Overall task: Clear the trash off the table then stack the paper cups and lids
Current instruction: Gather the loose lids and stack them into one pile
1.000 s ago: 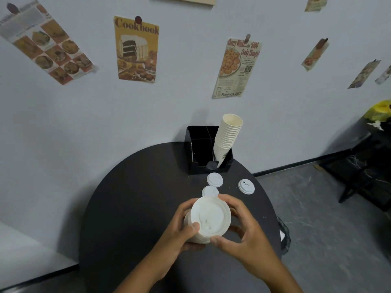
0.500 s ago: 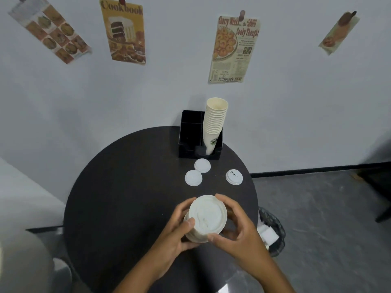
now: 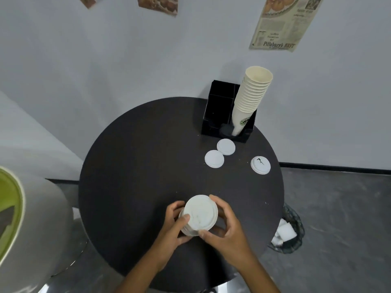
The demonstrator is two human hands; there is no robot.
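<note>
1. Two hands meet over the near part of the round dark bench (image 3: 131, 166), and both are curled round one small stack of white lids (image 3: 200, 214).
2. The left hand (image 3: 172, 224) takes the stack from its left side, thumb laid on the top lid's rim and fingers wrapped behind; its grip is closed on the lids.
3. The right hand (image 3: 227, 227) takes the stack from the right, forefinger over the far edge and thumb at the near edge; its grip pinches the lids too.
4. Whether the stack rests on the bench or is held just above it, I cannot tell.
5. Three loose white lids lie flat farther back: two of them (image 3: 214, 158) (image 3: 226, 146) touch or nearly touch, and a third lid with a dark mark (image 3: 260, 165) lies apart to the right.
6. A tall tilted stack of paper cups (image 3: 251, 98) stands in the right compartment of a black holder (image 3: 218, 111) at the far edge of the bench, by the wall.
7. A mesh bin (image 3: 294, 235) with white crumpled paper in it sits on the floor, right of the bench.
8. A pale rounded object with a green inside (image 3: 12, 208) fills the left edge.
</note>
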